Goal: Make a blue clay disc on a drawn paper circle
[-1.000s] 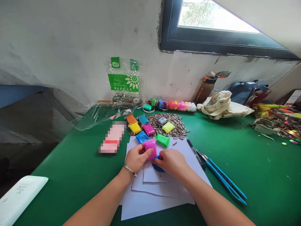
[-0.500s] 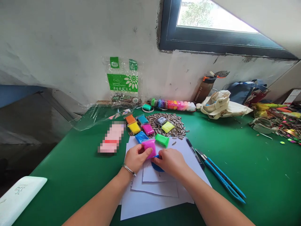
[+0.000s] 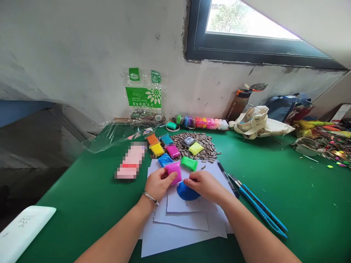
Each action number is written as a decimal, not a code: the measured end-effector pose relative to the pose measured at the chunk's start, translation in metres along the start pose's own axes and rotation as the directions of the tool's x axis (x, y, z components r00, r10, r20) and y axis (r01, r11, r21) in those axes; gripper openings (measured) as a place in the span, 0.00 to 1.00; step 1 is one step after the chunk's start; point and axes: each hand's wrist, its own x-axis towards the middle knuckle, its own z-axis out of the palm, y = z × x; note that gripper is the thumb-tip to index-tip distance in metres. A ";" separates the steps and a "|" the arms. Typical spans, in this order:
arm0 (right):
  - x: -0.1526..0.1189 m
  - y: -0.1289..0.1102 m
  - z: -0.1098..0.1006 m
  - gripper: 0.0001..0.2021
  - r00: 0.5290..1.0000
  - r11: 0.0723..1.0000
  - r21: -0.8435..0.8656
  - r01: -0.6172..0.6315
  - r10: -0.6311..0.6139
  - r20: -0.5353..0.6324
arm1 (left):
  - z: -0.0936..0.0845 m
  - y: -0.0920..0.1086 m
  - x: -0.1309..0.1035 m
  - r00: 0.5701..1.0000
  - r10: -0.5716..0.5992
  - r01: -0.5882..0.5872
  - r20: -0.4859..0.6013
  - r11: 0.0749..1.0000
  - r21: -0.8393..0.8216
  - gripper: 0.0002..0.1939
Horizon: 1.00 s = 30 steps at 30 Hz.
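Pink, glossy wrapping shows in the left hand (image 3: pixel 158 184): the thumb and fingers grip a soft-looking packet (image 3: pixel 174 171) by its left side, tilted above the paper. The right hand (image 3: pixel 206 184) has its thumb and fingers drawn together at the upper right edge of a flat blue piece (image 3: pixel 188 192); whether it pinches anything, I cannot tell. That hand has just drawn back a little to the right, so more of the blue shows, spread over faint drawn lines on the top sheet (image 3: pixel 175 207). The pink packet stays in the left grip, just beside the blue.

Larger sheets (image 3: pixel 164 244) lie beneath. Past the fingers, a green packet (image 3: pixel 189 163) rests at the far edge of the paper, and more coloured packets sit on and around striped seeds (image 3: pixel 208 142). A black pen (image 3: pixel 228 179) lies partly on the paper to the right, next to a blue-handled cutter (image 3: pixel 246 191).

All of it is on a green table (image 3: pixel 90 190). Farther back, a clear printed bag (image 3: pixel 144 96) stands against the scuffed pale wall (image 3: pixel 68 54), while a brown bottle (image 3: pixel 238 104) leans near a cream cloth bag (image 3: pixel 256 120), below a dark window frame (image 3: pixel 246 49).
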 end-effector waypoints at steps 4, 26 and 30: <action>-0.011 0.004 -0.017 0.16 0.987 0.988 0.033 0.150 -0.148 -0.062 | -0.001 -0.002 0.001 1.000 -0.003 0.003 -0.006 1.000 0.002 0.21; -0.032 0.005 0.016 0.20 0.882 0.881 -0.211 0.424 -0.455 -0.127 | 0.003 -0.004 0.001 1.000 0.017 -0.017 0.007 1.000 0.000 0.20; -0.030 0.001 0.019 0.18 0.876 0.876 -0.222 0.427 -0.462 -0.139 | 0.002 -0.005 0.002 1.000 0.019 -0.019 0.008 1.000 0.008 0.21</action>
